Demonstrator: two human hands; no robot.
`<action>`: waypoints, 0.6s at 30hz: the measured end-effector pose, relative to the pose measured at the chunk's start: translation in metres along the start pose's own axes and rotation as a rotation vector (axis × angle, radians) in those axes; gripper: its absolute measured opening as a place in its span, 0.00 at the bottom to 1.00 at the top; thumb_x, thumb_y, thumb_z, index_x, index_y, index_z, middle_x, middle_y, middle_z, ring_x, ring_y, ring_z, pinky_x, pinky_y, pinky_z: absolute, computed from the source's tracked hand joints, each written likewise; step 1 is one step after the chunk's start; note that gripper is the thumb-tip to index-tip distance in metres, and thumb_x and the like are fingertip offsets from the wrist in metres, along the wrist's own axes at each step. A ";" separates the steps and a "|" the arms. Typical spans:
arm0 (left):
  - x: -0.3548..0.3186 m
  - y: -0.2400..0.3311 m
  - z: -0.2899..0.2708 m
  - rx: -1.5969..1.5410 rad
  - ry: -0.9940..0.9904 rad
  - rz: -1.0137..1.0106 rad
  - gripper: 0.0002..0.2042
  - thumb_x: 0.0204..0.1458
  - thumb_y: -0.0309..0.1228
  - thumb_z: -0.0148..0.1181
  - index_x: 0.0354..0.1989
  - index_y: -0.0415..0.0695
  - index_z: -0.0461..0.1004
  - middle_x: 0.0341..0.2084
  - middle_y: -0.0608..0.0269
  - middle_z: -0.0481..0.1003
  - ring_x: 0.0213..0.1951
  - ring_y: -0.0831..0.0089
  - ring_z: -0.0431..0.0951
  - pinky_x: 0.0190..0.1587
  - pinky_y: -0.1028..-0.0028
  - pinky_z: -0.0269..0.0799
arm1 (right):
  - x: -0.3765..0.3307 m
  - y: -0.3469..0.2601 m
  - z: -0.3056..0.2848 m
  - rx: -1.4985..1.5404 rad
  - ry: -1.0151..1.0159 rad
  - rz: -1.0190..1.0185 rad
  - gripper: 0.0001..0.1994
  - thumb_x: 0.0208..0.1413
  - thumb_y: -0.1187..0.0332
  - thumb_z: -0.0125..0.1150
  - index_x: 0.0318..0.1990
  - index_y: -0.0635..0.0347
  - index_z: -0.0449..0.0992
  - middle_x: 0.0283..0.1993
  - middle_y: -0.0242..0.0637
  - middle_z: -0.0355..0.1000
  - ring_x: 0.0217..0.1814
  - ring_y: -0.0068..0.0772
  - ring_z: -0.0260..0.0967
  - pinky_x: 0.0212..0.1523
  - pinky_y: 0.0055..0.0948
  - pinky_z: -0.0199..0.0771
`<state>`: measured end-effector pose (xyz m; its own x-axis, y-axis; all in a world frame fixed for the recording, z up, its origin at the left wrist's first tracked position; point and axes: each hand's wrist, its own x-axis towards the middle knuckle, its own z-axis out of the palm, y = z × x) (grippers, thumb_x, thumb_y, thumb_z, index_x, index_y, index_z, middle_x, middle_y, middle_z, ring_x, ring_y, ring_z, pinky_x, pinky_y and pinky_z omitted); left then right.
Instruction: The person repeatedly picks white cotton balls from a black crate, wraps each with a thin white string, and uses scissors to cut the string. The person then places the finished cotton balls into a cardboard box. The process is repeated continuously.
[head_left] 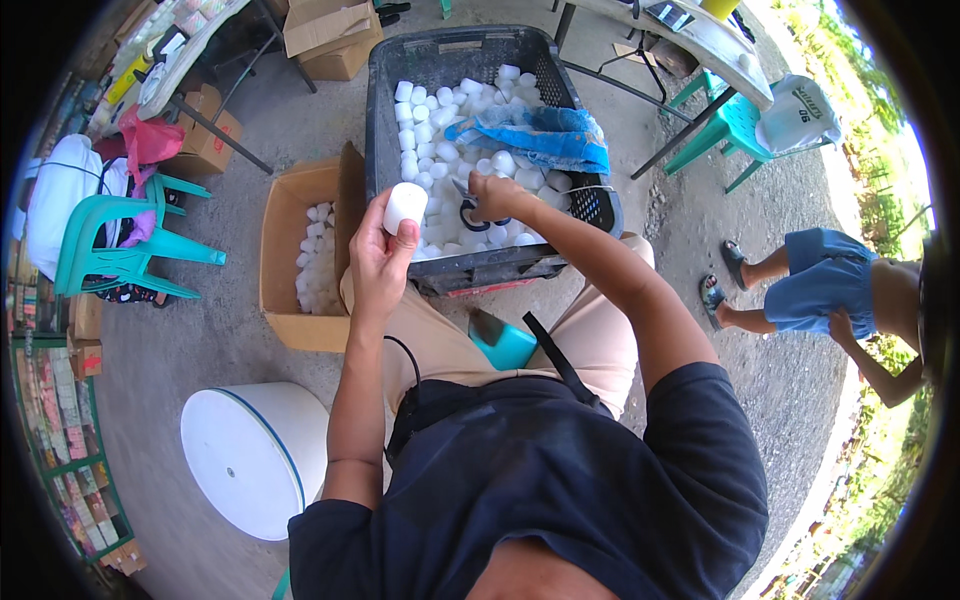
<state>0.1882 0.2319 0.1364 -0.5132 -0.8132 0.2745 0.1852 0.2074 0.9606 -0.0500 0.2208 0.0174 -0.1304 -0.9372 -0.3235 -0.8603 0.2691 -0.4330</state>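
Outdoor concrete, black crate (385, 90) of white rolls (425, 120), cardboard box (285, 240) likewise.

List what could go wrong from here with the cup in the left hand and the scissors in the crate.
1. The left hand pinches the white cup by its fingertips over the gap between crate and box; it might drop to the ground.
2. The right hand rests at the scissors among loose cups; a blind grab could nick a finger.
3. The blue bag may snag the blades.
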 end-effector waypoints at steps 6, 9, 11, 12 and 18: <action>0.002 -0.009 -0.010 -0.043 -0.057 -0.090 0.23 0.58 0.40 0.57 0.52 0.33 0.68 0.38 0.64 0.73 0.37 0.82 0.69 0.40 0.82 0.65 | -0.084 -0.048 -0.077 1.663 -0.103 -0.267 0.30 0.49 0.75 0.65 0.61 0.63 0.60 0.39 0.42 0.74 0.42 0.27 0.74 0.39 0.23 0.75; 0.008 -0.012 -0.002 -0.128 -0.146 -0.169 0.23 0.59 0.41 0.56 0.53 0.32 0.68 0.39 0.63 0.74 0.40 0.80 0.70 0.43 0.81 0.64 | -0.124 -0.079 -0.111 1.555 0.220 -0.591 0.31 0.49 0.78 0.63 0.63 0.61 0.59 0.40 0.40 0.74 0.42 0.28 0.74 0.43 0.25 0.74; 0.012 -0.012 0.003 -0.156 -0.180 -0.186 0.24 0.59 0.41 0.57 0.53 0.32 0.68 0.40 0.63 0.74 0.41 0.80 0.70 0.44 0.81 0.64 | -0.137 -0.088 -0.125 1.506 0.481 -0.725 0.29 0.49 0.80 0.62 0.61 0.62 0.61 0.40 0.40 0.74 0.42 0.29 0.74 0.44 0.26 0.73; 0.013 -0.012 0.006 -0.156 -0.186 -0.175 0.24 0.58 0.41 0.57 0.53 0.32 0.68 0.40 0.63 0.74 0.41 0.80 0.70 0.44 0.81 0.65 | -0.137 -0.086 -0.122 1.432 0.609 -0.737 0.28 0.51 0.79 0.61 0.60 0.62 0.61 0.39 0.39 0.74 0.42 0.28 0.73 0.43 0.26 0.73; 0.013 -0.016 0.017 -0.067 -0.138 -0.075 0.25 0.56 0.40 0.61 0.53 0.32 0.68 0.39 0.62 0.74 0.39 0.80 0.72 0.41 0.81 0.68 | -0.152 -0.082 -0.109 1.484 0.743 -0.764 0.23 0.58 0.68 0.59 0.58 0.62 0.60 0.41 0.45 0.73 0.46 0.37 0.74 0.49 0.35 0.74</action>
<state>0.1641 0.2275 0.1252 -0.6372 -0.7415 0.2101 0.1951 0.1086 0.9748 -0.0128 0.3171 0.1937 -0.4870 -0.7165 0.4994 0.2152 -0.6526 -0.7265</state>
